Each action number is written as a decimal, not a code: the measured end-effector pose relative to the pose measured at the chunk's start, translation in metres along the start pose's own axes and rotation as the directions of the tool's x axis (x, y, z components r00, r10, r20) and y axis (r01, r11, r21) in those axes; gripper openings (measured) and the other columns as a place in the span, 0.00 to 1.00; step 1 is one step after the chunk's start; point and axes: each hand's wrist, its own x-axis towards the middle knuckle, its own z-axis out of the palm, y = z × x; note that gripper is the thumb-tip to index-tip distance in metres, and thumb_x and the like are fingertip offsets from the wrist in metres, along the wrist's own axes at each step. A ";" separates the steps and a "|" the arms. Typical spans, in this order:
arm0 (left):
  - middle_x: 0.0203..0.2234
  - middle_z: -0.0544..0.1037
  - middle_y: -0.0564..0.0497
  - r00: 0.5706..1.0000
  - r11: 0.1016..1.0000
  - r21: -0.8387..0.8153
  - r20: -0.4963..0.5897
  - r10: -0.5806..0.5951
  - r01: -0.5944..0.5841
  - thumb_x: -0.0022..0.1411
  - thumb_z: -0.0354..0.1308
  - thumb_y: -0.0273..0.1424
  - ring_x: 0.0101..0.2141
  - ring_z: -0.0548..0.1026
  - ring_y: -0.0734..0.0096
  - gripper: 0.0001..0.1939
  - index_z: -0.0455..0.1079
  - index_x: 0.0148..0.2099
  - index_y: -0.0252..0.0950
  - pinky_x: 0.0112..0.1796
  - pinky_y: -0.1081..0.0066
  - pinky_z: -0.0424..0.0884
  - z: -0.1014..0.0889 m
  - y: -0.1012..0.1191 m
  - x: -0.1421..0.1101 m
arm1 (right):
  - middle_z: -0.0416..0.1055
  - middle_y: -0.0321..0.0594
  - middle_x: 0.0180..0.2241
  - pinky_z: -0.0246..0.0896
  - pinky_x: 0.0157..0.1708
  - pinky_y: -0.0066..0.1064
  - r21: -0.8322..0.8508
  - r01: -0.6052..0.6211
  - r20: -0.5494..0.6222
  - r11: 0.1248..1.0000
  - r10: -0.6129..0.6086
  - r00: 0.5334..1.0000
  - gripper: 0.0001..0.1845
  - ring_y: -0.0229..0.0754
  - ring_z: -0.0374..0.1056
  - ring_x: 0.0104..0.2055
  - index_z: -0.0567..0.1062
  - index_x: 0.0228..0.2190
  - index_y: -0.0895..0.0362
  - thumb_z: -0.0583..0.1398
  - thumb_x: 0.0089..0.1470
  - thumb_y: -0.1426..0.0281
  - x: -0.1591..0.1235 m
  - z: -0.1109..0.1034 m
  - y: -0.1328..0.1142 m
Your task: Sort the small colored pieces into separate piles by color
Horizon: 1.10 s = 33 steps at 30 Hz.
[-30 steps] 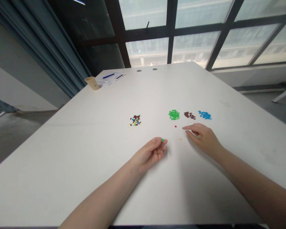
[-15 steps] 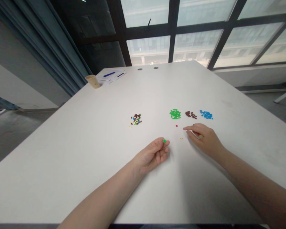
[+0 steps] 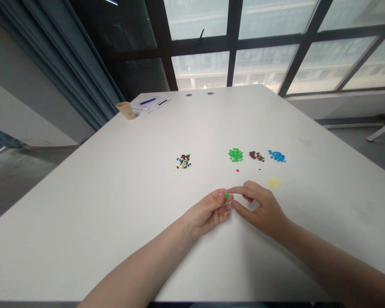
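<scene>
Between the thumb and fingers of my left hand point(image 3: 210, 212) is a small green piece point(image 3: 226, 195). My right hand point(image 3: 259, 207) reaches in from the right, index finger and thumb apart, with its fingertips at the left fingertips. Whether they touch the green piece I cannot tell. Beyond the hands lie a green pile point(image 3: 235, 155), a brown pile point(image 3: 256, 156) and a blue pile point(image 3: 276, 155) of tiny flat pieces. A yellow pile point(image 3: 273, 182) sits just past my right hand. One red piece point(image 3: 238, 170) and one dark piece point(image 3: 259, 169) lie singly.
A mixed-colour heap of tiny pieces point(image 3: 184, 161) lies left of the sorted piles on the white table point(image 3: 115, 205). At the far left corner stand a paper cup point(image 3: 125, 110) and papers point(image 3: 141, 107) with a blue pen point(image 3: 147, 101). Windows rise behind the table.
My right hand has moved left, from near the brown pile to my left fingertips, uncovering the yellow pile and the single dark piece. My left hand keeps the green piece, almost unmoved.
</scene>
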 end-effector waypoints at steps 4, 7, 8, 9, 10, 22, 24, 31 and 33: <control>0.29 0.73 0.54 1.000 0.995 0.100 0.005 0.008 -0.009 0.45 0.65 0.32 0.28 0.71 0.83 0.16 0.67 0.37 0.34 0.29 0.82 0.63 0.000 -0.001 0.001 | 0.58 0.32 0.18 0.53 0.26 0.28 -0.052 0.001 0.022 0.999 0.000 1.000 0.06 0.35 0.56 0.23 0.75 0.30 0.56 0.57 0.49 0.71 0.000 0.001 -0.005; 0.30 0.73 0.53 0.998 0.979 0.202 -0.055 0.039 -0.027 0.45 0.65 0.34 0.28 0.70 0.82 0.17 0.67 0.37 0.34 0.28 0.81 0.62 0.001 0.002 0.000 | 0.62 0.34 0.18 0.54 0.26 0.28 -0.123 -0.005 0.021 0.992 0.008 1.000 0.07 0.35 0.57 0.23 0.75 0.29 0.56 0.56 0.49 0.71 0.004 -0.003 -0.002; 0.31 0.73 0.52 0.995 0.969 0.246 -0.085 0.052 -0.030 0.46 0.65 0.34 0.28 0.70 0.82 0.16 0.67 0.37 0.34 0.28 0.81 0.61 0.002 0.004 0.000 | 0.63 0.35 0.19 0.54 0.27 0.28 -0.155 -0.024 0.019 0.988 0.027 0.999 0.07 0.36 0.58 0.23 0.75 0.29 0.56 0.57 0.49 0.70 0.007 -0.006 0.002; 0.32 0.74 0.51 0.992 0.956 0.291 -0.111 0.063 -0.028 0.46 0.64 0.34 0.28 0.70 0.82 0.16 0.67 0.37 0.34 0.28 0.81 0.61 0.002 0.005 0.000 | 0.65 0.35 0.20 0.54 0.27 0.29 -0.192 -0.053 0.019 0.980 0.057 0.998 0.07 0.36 0.59 0.24 0.76 0.30 0.56 0.57 0.49 0.69 0.012 -0.010 0.010; 0.33 0.74 0.51 0.989 0.943 0.331 -0.133 0.071 -0.023 0.47 0.63 0.35 0.28 0.70 0.81 0.15 0.67 0.37 0.35 0.28 0.80 0.61 0.003 0.007 -0.001 | 0.67 0.36 0.21 0.55 0.28 0.29 -0.232 -0.088 0.024 0.969 0.096 0.995 0.08 0.37 0.61 0.25 0.76 0.30 0.55 0.57 0.50 0.68 0.017 -0.015 0.020; 0.28 0.70 0.53 0.975 0.891 0.454 -0.187 0.123 -0.025 0.45 0.64 0.36 0.25 0.66 0.82 0.15 0.67 0.35 0.35 0.27 0.78 0.57 -0.003 0.012 0.002 | 0.73 0.43 0.38 0.53 0.35 0.35 -0.734 -0.239 0.125 0.636 0.472 0.873 0.11 0.48 0.66 0.40 0.77 0.32 0.53 0.55 0.51 0.70 0.064 -0.018 0.117; 0.29 0.70 0.53 0.976 0.889 0.458 -0.177 0.126 -0.031 0.46 0.64 0.36 0.26 0.66 0.82 0.15 0.67 0.35 0.35 0.27 0.78 0.57 -0.004 0.012 0.002 | 0.74 0.45 0.36 0.53 0.34 0.35 -0.749 -0.240 0.119 0.617 0.482 0.868 0.11 0.48 0.67 0.40 0.77 0.32 0.54 0.54 0.52 0.70 0.068 -0.014 0.118; 0.28 0.70 0.53 0.977 0.891 0.454 -0.176 0.118 -0.025 0.45 0.64 0.36 0.26 0.66 0.81 0.15 0.67 0.34 0.35 0.28 0.77 0.57 0.003 0.012 -0.001 | 0.74 0.47 0.31 0.51 0.31 0.33 -0.778 -0.238 0.109 0.581 0.498 0.860 0.12 0.47 0.68 0.36 0.77 0.27 0.56 0.53 0.53 0.69 0.073 -0.009 0.120; 0.28 0.71 0.53 0.977 0.885 0.464 -0.170 0.125 -0.033 0.45 0.63 0.37 0.25 0.66 0.81 0.15 0.67 0.33 0.35 0.28 0.77 0.57 0.005 0.013 -0.001 | 0.73 0.46 0.30 0.51 0.30 0.32 -0.777 -0.242 0.102 0.581 0.495 0.863 0.13 0.46 0.68 0.35 0.77 0.26 0.56 0.53 0.53 0.68 0.073 -0.011 0.119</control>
